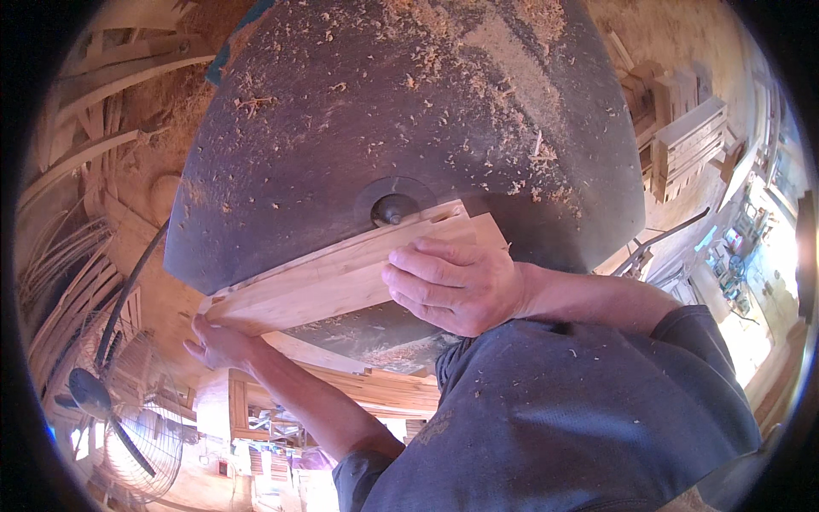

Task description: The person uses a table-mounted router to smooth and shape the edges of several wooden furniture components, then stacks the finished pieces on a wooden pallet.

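Note:
A pale wooden board (333,286) lies slantwise at the near edge of a dark machine table (341,128). Its far edge, which looks grooved or stepped, is up against or very close to a dark round spindle (391,210) in the table's opening; whether they touch I cannot tell. My left hand (220,343) grips the board's left end, with the thumb side at the corner. Bent over the board's right part are the fingers of my right hand (456,286), gripping it. The right thumb is hidden. Beside that hand a further pale wood piece (489,230) sticks out.
Wood shavings (512,60) litter the tabletop, thickest at the far right. A wire-caged fan (141,444) stands at the lower left. Curved wood strips (85,290) lie on the left, and stacked wooden pieces (689,145) on the right. A bent bar (665,239) juts out near the table's right side.

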Action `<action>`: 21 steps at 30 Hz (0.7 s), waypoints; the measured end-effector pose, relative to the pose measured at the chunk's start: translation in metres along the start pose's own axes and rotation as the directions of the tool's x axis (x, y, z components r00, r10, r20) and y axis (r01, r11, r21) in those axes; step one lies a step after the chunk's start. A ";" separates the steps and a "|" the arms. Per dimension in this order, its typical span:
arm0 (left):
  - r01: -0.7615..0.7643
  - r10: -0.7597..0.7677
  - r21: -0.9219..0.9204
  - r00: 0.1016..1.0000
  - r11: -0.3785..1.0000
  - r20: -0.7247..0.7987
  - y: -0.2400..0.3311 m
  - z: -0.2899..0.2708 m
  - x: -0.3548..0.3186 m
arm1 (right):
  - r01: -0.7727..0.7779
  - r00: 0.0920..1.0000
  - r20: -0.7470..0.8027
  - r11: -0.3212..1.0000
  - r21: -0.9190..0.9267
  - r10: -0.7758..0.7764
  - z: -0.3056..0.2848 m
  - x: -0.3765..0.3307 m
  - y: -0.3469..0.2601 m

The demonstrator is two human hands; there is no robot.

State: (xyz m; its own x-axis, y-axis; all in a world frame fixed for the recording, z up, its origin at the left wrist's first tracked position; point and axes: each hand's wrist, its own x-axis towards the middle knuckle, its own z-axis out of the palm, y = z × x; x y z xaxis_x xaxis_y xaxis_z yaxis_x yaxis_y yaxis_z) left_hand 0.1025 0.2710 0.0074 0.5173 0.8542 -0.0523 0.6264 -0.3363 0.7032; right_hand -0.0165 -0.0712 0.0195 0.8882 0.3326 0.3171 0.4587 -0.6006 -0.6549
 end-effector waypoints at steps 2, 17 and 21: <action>0.017 -0.018 -0.027 1.000 0.999 -0.015 0.002 0.000 -0.003 | 0.002 1.000 0.024 1.000 0.005 -0.002 0.000 0.003 -0.001; -0.020 0.015 -0.069 0.998 0.997 -0.067 -0.021 -0.012 0.028 | 0.000 0.999 0.042 0.998 0.055 -0.002 0.014 0.014 -0.008; -0.030 0.022 -0.139 0.998 0.990 -0.059 -0.029 -0.013 0.034 | -0.023 0.999 0.045 0.997 0.075 0.020 0.016 0.014 -0.010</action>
State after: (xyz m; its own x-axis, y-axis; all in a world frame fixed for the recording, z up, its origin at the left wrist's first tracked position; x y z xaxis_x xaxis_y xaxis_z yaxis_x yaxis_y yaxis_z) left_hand 0.0947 0.3147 -0.0053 0.4961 0.8682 0.0051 0.5230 -0.3035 0.7964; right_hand -0.0092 -0.0488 0.0196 0.8950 0.3526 0.2730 0.4346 -0.5520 -0.7117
